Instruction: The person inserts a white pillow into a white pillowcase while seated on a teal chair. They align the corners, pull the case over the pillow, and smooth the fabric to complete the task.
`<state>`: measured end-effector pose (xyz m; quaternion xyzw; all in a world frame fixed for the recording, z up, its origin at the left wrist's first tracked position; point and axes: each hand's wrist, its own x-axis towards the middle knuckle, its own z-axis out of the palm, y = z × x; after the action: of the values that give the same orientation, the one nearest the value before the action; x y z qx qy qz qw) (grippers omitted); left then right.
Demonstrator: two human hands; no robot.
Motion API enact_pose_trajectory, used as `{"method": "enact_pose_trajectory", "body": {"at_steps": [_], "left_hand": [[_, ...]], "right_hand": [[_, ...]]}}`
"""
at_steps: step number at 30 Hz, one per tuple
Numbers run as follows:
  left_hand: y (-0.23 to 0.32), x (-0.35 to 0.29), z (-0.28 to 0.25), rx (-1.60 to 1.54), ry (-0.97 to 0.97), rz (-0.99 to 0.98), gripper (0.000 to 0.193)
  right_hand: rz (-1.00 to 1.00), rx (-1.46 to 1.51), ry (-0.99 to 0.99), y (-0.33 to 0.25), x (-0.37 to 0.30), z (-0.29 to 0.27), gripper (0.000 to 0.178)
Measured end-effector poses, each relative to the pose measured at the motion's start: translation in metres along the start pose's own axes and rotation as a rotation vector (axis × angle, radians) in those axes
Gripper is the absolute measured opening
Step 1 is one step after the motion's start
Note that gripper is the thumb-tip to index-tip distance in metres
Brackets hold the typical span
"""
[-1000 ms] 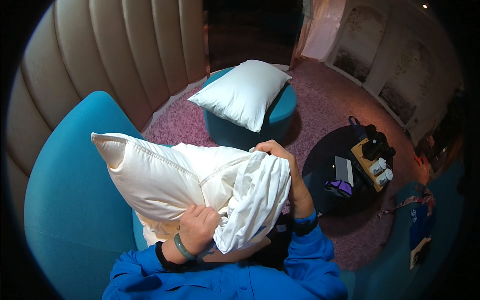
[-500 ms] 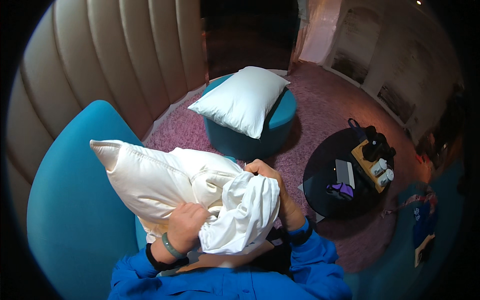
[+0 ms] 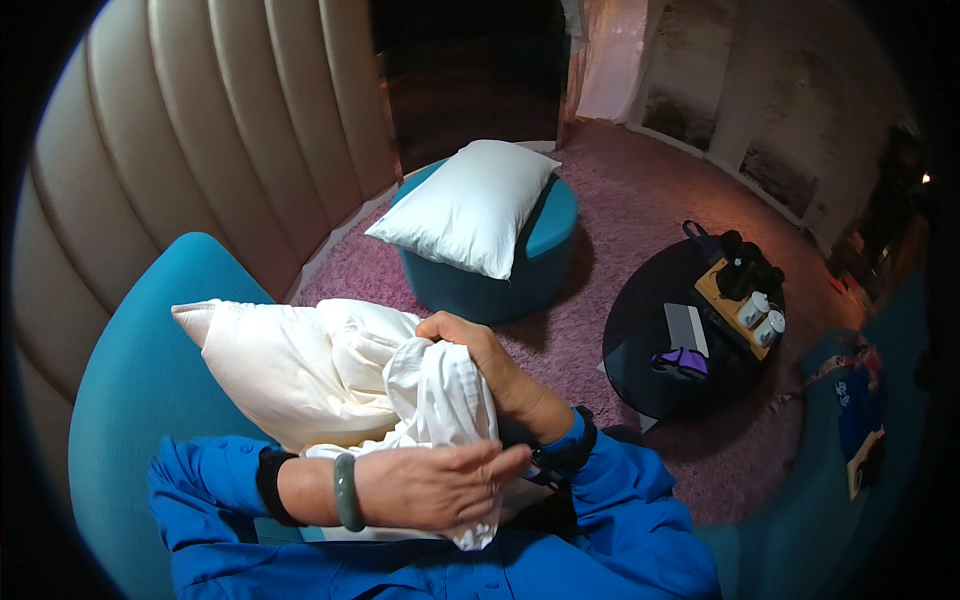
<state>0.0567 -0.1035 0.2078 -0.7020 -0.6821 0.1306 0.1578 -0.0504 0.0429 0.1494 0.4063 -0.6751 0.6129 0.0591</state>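
Observation:
A white pillow point(image 3: 290, 365) lies across my lap, one corner pointing left. Its right end is inside a bunched white pillowcase point(image 3: 445, 385). My right hand point(image 3: 485, 360) grips the gathered cloth at its upper right, fingers bent over the edge. Below it, my left hand point(image 3: 430, 485), with a green bangle point(image 3: 347, 492) at the wrist, reaches rightward across the lower part of the pillowcase. Its fingers are stretched out and slightly blurred against the cloth; the palm side is hidden.
Another white pillow point(image 3: 480, 205) rests on a round teal ottoman point(image 3: 480, 285) ahead. At right, a round black table point(image 3: 640, 340) holds a wooden tray point(image 3: 725, 310) with white cups point(image 3: 755, 310), a grey flat box point(image 3: 686, 330) and a purple-black item point(image 3: 680, 362). A teal seat point(image 3: 150, 380) curves at left.
My left hand has let go of the pillow's side and swung right across the pillowcase. My right hand, still gripping the cloth, has moved left, and the pillow has shifted slightly left.

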Motion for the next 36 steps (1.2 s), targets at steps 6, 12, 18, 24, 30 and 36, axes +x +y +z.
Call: {"method": "enact_pose_trajectory", "body": {"at_steps": [6, 12, 18, 24, 30, 36], "left_hand": [[-0.018, 0.000, -0.002, 0.142, -0.103, -0.059, 0.012], [-0.021, -0.025, -0.016, -0.093, -0.253, -0.380, 0.013], [-0.013, -0.038, -0.025, 0.306, -0.530, -0.591, 0.014], [-0.014, -0.068, -0.036, 0.403, -0.517, -0.684, 0.018], [-0.030, -0.083, -0.020, 0.213, -0.288, -0.732, 0.014], [-0.025, -0.085, 0.009, 0.206, -0.099, -0.882, 0.019]], "right_hand": [[-0.035, -0.088, -0.003, -0.003, -0.002, 0.003, 0.024], [-0.106, -0.085, 0.021, -0.003, -0.003, 0.008, 0.025], [-0.103, -0.141, -0.049, -0.003, 0.011, 0.018, 0.020], [-0.021, -0.072, -0.134, -0.007, 0.016, 0.017, 0.032], [0.109, 0.169, -0.124, -0.002, 0.016, 0.026, 0.038], [0.198, 0.280, -0.135, 0.004, 0.015, 0.022, 0.036]]}}
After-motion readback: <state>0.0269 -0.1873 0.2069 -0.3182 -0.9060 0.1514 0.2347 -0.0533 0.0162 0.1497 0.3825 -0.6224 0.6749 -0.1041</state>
